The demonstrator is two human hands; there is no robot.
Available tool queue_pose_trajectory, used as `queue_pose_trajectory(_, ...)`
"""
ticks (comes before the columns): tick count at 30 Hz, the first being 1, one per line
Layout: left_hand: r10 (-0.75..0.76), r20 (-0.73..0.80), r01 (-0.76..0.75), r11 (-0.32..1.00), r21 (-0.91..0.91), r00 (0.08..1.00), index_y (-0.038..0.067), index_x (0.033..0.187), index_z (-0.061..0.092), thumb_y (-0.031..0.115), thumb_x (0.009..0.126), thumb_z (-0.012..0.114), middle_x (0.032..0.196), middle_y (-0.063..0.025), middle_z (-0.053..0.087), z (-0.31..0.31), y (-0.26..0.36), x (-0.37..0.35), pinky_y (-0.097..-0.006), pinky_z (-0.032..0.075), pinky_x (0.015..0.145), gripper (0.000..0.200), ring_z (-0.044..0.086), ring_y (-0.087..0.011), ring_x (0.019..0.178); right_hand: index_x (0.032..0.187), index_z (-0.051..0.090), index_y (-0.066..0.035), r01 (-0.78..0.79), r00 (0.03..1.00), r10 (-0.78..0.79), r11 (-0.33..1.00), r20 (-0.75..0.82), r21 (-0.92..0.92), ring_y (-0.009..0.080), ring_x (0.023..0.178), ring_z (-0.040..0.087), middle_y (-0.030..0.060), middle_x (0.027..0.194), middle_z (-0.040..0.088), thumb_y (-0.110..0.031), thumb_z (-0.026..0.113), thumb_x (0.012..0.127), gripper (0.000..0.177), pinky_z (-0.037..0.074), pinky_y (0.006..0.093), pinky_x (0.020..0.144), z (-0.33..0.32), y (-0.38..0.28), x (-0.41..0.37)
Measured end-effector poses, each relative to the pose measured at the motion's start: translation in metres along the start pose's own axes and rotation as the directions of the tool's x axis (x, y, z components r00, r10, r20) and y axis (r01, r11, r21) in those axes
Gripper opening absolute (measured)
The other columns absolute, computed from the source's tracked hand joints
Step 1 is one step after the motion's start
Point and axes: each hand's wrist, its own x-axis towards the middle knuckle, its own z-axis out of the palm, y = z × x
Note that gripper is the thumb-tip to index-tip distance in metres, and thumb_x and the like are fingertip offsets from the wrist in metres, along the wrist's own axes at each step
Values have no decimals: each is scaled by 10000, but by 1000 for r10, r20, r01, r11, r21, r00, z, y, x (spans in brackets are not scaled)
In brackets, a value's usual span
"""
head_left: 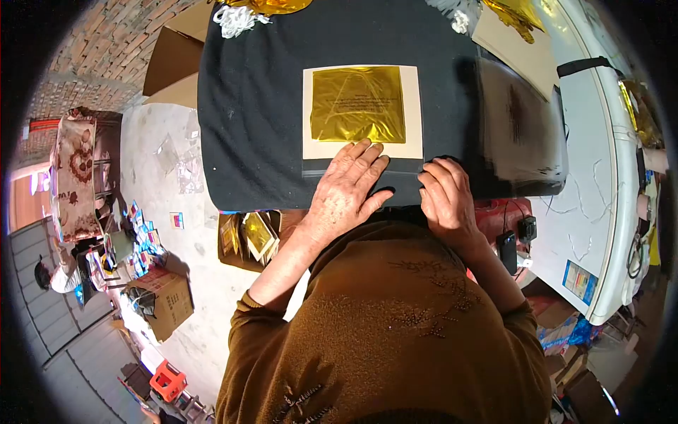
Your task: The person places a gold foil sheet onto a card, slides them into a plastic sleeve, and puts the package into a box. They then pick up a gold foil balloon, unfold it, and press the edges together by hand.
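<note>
A pale card (363, 150) lies on the black cloth in front of me, with a shiny gold foil packet (358, 104) on its upper part. Small dark print shows through the middle of the foil. Below the card, a thin strip that looks like clear plastic (311, 168) reaches past its lower edge. My left hand (347, 185) rests with fingers stretched out, their tips on the card's lower margin just under the foil. Beside the card's lower right corner, my right hand (448, 196) has its fingers bent and together. Whatever those fingertips pinch, if anything, is hidden.
Clear plastic sleeves (519, 120) are stacked on the black-covered table (254, 106) at right. More pale cards (512, 49) lie at the upper right, and white string (240, 21) at the upper left. A box of gold packets (248, 240) stands below the table's left side.
</note>
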Motion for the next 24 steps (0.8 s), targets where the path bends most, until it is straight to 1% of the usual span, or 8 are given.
queue_pose_trajectory(2,2,5,-3,1000,10,1000,14,1314,663,344,867,792,1371,-166,630,0,1,1,-490,429,1151,571,542,-356,1350,1112,653,30,10,1000,-9,998,-5,62,341,1200,573,168,1208,604,8,708,813,304,477,492,1035,1,3,-9)
queue_pose_trajectory(6,13,24,-14,1000,27,1000,16,1284,671,313,854,801,1342,-157,640,-1,0,5,-483,436,1134,538,560,-355,1315,1102,652,35,-203,979,204,972,-4,116,367,1182,583,177,1212,609,7,702,819,289,474,499,1030,-9,-10,8)
queue_pose_trajectory(9,10,18,-10,1000,29,1000,22,1261,681,298,853,806,1331,-149,645,0,1,4,-472,446,1119,508,568,-346,1306,1082,652,40,-94,996,93,993,19,73,375,1165,589,176,1196,618,4,702,816,273,479,502,1014,-5,-11,2)
queue_pose_trajectory(11,9,11,-9,1000,26,1000,24,1254,685,295,850,810,1329,-146,646,1,0,4,-468,448,1116,503,571,-342,1304,1062,653,44,-70,997,71,987,2,145,374,1154,589,173,1165,627,5,708,805,266,488,491,1007,0,-9,-9)
queue_pose_trajectory(14,12,7,-12,999,40,1000,24,1232,695,289,839,819,1330,-143,647,0,2,5,-460,457,1103,489,577,-335,1297,1043,657,41,-4,998,13,990,-59,138,362,1125,593,165,1128,623,21,729,796,258,505,464,974,-9,-9,-1)
queue_pose_trajectory(17,10,14,-11,999,38,1000,24,1225,698,286,831,823,1330,-143,648,0,2,5,-461,458,1099,489,579,-337,1294,1036,658,32,-198,979,201,974,-18,110,344,1118,594,155,1121,617,14,742,807,245,504,441,963,-7,-6,4)
queue_pose_trajectory(18,9,15,-10,999,37,1000,24,1223,698,285,828,824,1329,-144,648,1,1,5,-462,457,1098,490,579,-338,1294,1048,660,23,-143,989,145,987,-25,70,326,1103,594,145,1104,610,2,756,811,256,501,426,948,-5,-6,5)
queue_pose_trajectory(24,8,13,-9,999,36,1000,25,1219,699,286,834,817,1331,-144,643,2,2,6,-466,455,1092,480,575,-345,1294,1007,652,9,-143,989,143,989,21,19,303,987,582,109,1013,603,-19,749,813,219,497,426,866,-1,1,14)
